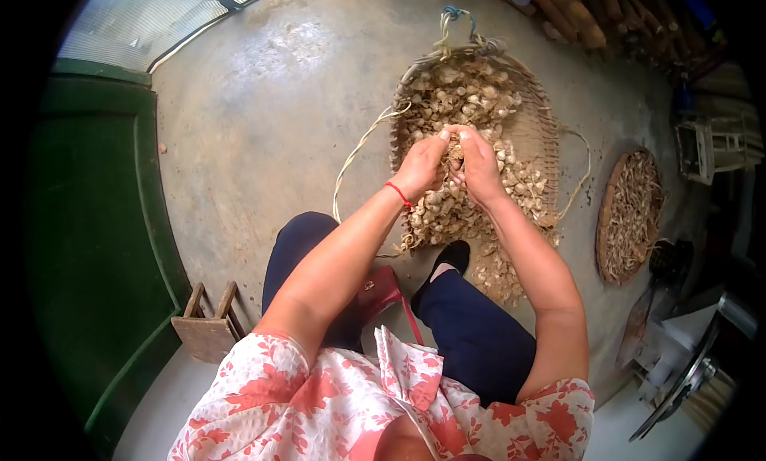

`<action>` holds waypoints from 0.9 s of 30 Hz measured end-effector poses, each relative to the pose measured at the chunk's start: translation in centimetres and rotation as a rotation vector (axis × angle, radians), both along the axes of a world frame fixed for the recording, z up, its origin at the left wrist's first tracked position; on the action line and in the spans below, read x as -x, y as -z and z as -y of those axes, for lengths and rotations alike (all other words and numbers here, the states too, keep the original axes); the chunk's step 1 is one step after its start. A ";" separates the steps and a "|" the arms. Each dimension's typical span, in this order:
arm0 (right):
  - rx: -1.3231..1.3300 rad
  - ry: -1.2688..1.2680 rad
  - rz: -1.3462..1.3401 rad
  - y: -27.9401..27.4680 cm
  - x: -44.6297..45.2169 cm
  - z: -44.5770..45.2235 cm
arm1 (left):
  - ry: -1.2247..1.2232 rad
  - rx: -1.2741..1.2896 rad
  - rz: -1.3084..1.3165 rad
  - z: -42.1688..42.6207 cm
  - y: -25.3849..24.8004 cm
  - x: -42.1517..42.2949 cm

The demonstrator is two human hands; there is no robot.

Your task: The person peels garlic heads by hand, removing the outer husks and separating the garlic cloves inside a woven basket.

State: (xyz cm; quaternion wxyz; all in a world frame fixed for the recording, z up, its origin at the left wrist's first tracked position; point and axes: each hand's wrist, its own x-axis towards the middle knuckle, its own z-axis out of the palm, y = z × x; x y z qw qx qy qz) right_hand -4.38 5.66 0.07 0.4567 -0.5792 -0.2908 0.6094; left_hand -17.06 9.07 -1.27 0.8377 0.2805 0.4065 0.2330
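My left hand (423,167), with a red string round the wrist, and my right hand (482,172) meet above a woven basket (539,134). Thumbs and fingers of both are closed around a small brownish garlic bulb (454,153), mostly covered by the fingers. Below and around them lies a heap of pale garlic bulbs (447,214) with dry skins and stalks. The heap fills much of the basket and spills over its near edge, close to my shoe.
Rope loops (353,159) stick out from the basket's sides. A round tray (604,222) of dried pieces is on the right, with a wooden frame (696,151) behind it. Logs (576,16) lie at the back right. A small wooden stool (209,333) stands by the green door (88,222).
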 end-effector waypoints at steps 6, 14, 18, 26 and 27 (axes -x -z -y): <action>0.073 0.103 -0.359 -0.2 -1.3 -0.4 | 0.030 0.144 0.194 -0.8 0.4 0.4; -0.097 0.023 -0.116 0.3 -3.4 -1.1 | -0.115 0.129 0.090 -0.9 0.3 0.3; -0.068 -0.077 0.226 0.8 -3.6 -1.0 | 0.139 -0.154 -0.109 -0.8 0.1 0.5; -0.129 -0.251 0.305 -0.3 -3.2 -1.1 | 0.238 -0.249 -0.035 -0.8 0.7 0.8; -0.170 -0.250 0.300 -0.5 -3.0 -1.2 | 0.190 -0.111 0.036 -0.7 0.6 0.9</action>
